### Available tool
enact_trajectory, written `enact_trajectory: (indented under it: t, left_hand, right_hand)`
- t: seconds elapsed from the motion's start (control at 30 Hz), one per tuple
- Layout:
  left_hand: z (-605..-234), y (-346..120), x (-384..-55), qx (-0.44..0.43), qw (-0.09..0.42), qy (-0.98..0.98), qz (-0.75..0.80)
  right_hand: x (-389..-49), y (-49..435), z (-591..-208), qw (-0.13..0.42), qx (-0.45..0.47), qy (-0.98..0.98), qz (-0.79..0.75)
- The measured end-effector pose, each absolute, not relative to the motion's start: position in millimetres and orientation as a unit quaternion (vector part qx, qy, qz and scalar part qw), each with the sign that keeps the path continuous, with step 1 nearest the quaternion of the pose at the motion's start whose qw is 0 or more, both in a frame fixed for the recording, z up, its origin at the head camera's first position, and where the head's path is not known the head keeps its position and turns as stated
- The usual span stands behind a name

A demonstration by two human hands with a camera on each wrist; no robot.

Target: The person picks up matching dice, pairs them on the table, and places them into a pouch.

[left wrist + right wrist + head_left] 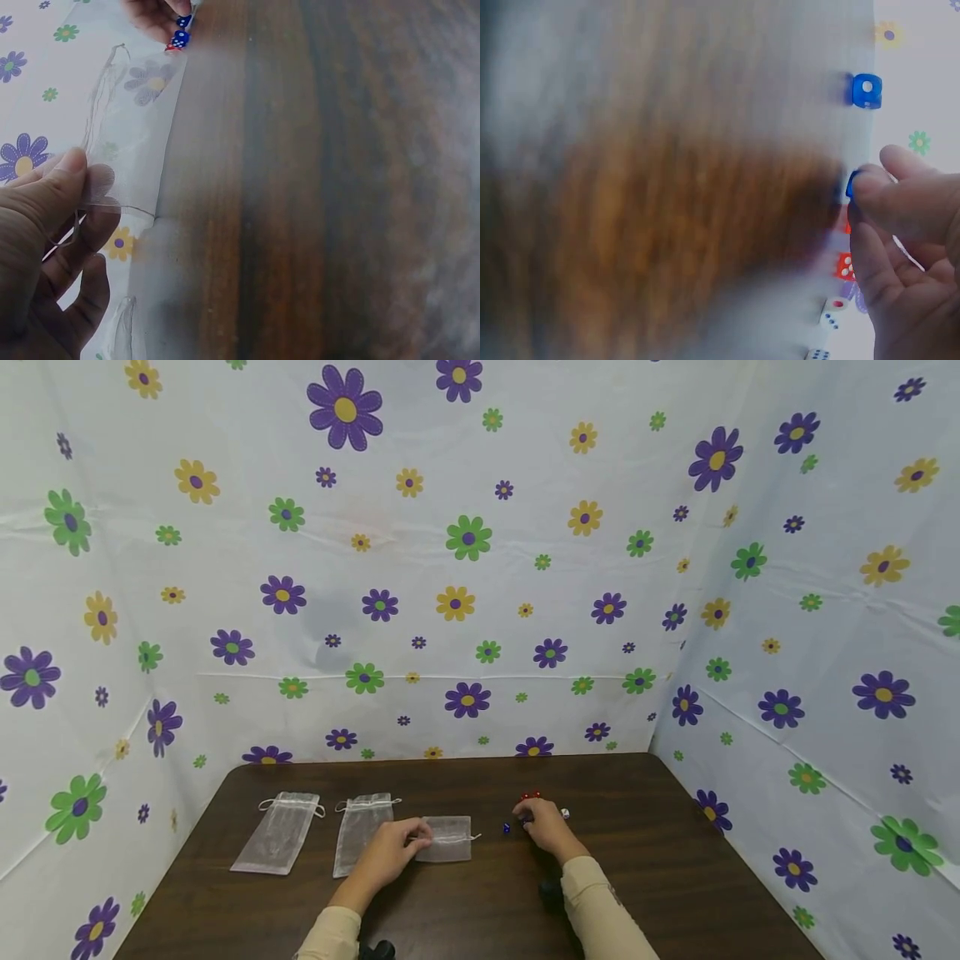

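Table [465, 910] was just dark brown wood grain. Two see-through drawstring bags [279, 837] lay side by side on the left, plus a third bag [453, 850], kinda hard to tell if flat. Further right sat a blue die [506, 828], red dice [537, 794] and white dice [566, 813].

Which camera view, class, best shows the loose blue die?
The right wrist view: the loose blue die appears largest there, uncovered. The left wrist shows it smaller, near the top edge; the head view, tiny.

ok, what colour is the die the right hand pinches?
Blue: the die shows best in the right wrist view, partly hidden.
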State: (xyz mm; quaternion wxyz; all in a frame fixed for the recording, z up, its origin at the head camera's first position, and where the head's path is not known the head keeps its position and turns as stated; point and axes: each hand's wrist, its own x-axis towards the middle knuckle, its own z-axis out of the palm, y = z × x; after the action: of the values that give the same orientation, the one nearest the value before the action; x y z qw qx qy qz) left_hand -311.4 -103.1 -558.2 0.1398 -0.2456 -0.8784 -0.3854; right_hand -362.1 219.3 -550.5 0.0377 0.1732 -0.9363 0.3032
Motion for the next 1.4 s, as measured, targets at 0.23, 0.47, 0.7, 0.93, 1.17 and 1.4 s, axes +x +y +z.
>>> enact_trajectory:
  t: [0.23, 0.47, 0.7, 0.93, 1.17, 1.4]
  left_hand:
    - [-559, -104, -311, -0.245, 0.136, -0.879, -0.385]
    - [-559, -102, -311, -0.248, 0.138, -0.88, -0.381]
    - [-556, -102, -309, -0.249, 0.141, -0.879, -0.381]
    - [-555, -101, -309, -0.243, 0.13, -0.885, -0.375]
    - [-556, -102, -311, -0.251, 0.13, -0.88, -0.382]
    - [-556, -102, -311, -0.253, 0.129, -0.879, -0.383]
  right_hand:
    - [-362, 211, -548, 0.011, 0.203, -0.932, 0.301]
    - [-361, 208, -550, 0.011, 0.238, -0.922, 0.305]
    - [-361, 208, -552, 0.028, 0.262, -0.916, 0.304]
    - [-358, 201, -549, -0.002, 0.227, -0.925, 0.305]
    - [-358, 200, -547, -0.002, 0.233, -0.922, 0.308]
    - [-359, 199, -548, -0.003, 0.226, -0.925, 0.306]
